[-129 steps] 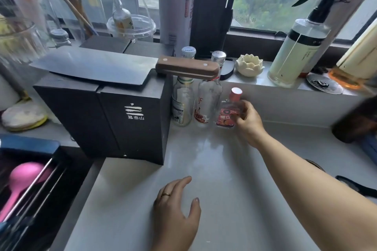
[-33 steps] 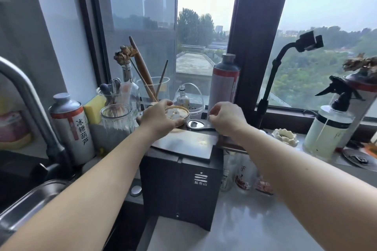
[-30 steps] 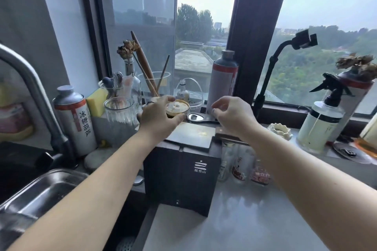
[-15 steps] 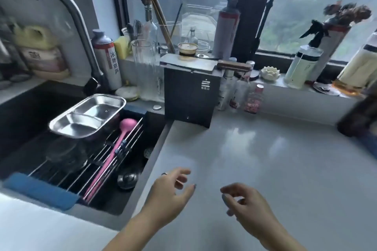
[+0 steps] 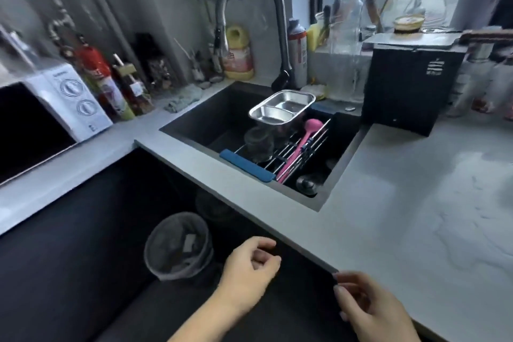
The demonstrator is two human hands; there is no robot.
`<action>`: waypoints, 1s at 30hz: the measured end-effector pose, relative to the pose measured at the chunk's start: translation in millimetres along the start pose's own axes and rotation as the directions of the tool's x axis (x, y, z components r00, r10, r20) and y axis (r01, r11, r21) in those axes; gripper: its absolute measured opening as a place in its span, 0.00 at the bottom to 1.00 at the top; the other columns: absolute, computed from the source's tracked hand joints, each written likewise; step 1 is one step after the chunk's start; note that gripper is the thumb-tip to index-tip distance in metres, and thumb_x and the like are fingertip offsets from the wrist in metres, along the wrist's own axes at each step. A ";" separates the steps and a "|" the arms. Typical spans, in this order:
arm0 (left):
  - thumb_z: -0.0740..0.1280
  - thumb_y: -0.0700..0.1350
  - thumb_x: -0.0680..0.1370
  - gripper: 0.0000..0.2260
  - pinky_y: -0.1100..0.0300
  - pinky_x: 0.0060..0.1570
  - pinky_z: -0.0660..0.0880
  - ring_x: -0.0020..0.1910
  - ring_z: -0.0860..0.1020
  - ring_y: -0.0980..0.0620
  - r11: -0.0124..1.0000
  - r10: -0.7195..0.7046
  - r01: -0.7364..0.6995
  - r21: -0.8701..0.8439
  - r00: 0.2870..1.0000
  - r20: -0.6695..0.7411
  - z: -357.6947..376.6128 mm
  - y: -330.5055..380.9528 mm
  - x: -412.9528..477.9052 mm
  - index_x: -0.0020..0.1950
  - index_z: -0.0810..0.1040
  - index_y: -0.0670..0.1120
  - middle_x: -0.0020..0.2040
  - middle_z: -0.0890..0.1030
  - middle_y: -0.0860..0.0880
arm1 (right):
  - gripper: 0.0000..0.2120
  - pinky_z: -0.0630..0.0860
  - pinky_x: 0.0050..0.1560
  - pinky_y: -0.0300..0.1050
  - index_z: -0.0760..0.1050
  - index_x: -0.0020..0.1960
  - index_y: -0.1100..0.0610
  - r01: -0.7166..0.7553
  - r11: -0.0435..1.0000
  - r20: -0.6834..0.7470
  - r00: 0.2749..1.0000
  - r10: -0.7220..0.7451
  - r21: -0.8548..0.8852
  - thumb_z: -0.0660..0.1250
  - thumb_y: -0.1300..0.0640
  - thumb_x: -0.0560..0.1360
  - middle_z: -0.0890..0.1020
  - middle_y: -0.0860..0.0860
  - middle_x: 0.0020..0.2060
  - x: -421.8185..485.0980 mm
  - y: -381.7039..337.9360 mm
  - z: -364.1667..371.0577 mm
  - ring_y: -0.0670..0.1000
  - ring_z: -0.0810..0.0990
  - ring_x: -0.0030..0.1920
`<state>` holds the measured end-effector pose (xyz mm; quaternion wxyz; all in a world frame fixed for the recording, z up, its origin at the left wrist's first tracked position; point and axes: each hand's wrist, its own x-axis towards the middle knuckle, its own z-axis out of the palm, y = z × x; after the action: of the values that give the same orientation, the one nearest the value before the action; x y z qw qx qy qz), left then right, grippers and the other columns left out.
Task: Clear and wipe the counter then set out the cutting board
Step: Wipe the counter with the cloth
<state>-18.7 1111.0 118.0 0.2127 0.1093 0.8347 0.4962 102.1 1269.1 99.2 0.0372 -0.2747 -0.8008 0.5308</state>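
Far left: white microwave (image 5: 69, 102) with two round dials, lettering too blurred to read. Next along the back wall, a red bottle (image 5: 101, 77) and an amber bottle (image 5: 133, 86), labels illegible. Crumpled grey-green cloth (image 5: 181, 98) lying on the pale grey counter (image 5: 402, 216) at the sink's back-left corner. Yellow-and-red container (image 5: 238, 55) behind the curved faucet (image 5: 249, 8), print unreadable. In the black sink (image 5: 211, 116), a wire rack carrying a two-compartment steel tray (image 5: 281, 108) and a pink spoon (image 5: 301, 144), long axis running from upper right down to lower left, bowl end up. Down on the dark floor, a lined bin (image 5: 179, 247). Left hand (image 5: 249, 272) below the counter edge, fingers loosely curled, gripping nothing. Right hand (image 5: 372, 308) at the counter's front edge, fingers half bent, empty. Counter surface bare and marbled, stretching away to the right. Black box (image 5: 410, 86) by the window bearing a white logo with small characters, not legible, a jar (image 5: 408, 23) on top. Cutting board nowhere identifiable
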 end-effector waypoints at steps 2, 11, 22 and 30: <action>0.68 0.40 0.72 0.08 0.69 0.35 0.74 0.34 0.78 0.53 0.998 -0.037 0.033 -0.062 0.997 -0.063 -24.2 -15.2 -4.7 0.47 0.77 0.51 0.36 0.79 0.48 | 0.09 0.74 0.38 0.32 0.77 0.37 0.43 0.047 0.998 0.055 0.998 -0.044 -0.049 0.71 0.57 0.68 0.84 0.47 0.32 4.9 -13.1 21.9 0.53 0.83 0.33; 0.68 0.41 0.72 0.11 0.66 0.39 0.73 0.41 0.81 0.50 0.977 -0.154 0.096 -0.193 0.938 -0.312 -170.0 -83.2 8.0 0.48 0.75 0.57 0.39 0.83 0.48 | 0.04 0.73 0.37 0.31 0.75 0.45 0.43 0.189 0.969 0.257 0.956 -0.144 -0.157 0.66 0.53 0.73 0.81 0.47 0.34 66.7 -92.7 143.7 0.42 0.81 0.34; 0.68 0.40 0.71 0.12 0.62 0.42 0.73 0.38 0.82 0.53 0.963 -0.229 0.171 -0.207 0.926 -0.300 -296.6 -132.1 100.3 0.47 0.76 0.56 0.36 0.83 0.49 | 0.04 0.73 0.35 0.30 0.77 0.45 0.47 0.142 0.976 0.267 0.959 -0.094 -0.167 0.67 0.56 0.73 0.81 0.48 0.31 170.4 -182.2 262.1 0.42 0.81 0.29; 0.69 0.42 0.71 0.13 0.71 0.37 0.75 0.33 0.80 0.58 0.990 -0.122 0.093 -0.104 0.941 -0.315 -311.9 -86.5 233.9 0.46 0.74 0.61 0.38 0.83 0.51 | 0.06 0.68 0.32 0.30 0.75 0.44 0.44 0.247 0.961 0.168 0.960 -0.225 -0.126 0.65 0.55 0.74 0.81 0.46 0.36 312.9 -236.4 261.9 0.44 0.82 0.35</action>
<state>-367.9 917.4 114.8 0.1057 -0.0278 0.8403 0.5310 -349.4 1134.3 118.9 0.0189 -0.1378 -0.8652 0.4818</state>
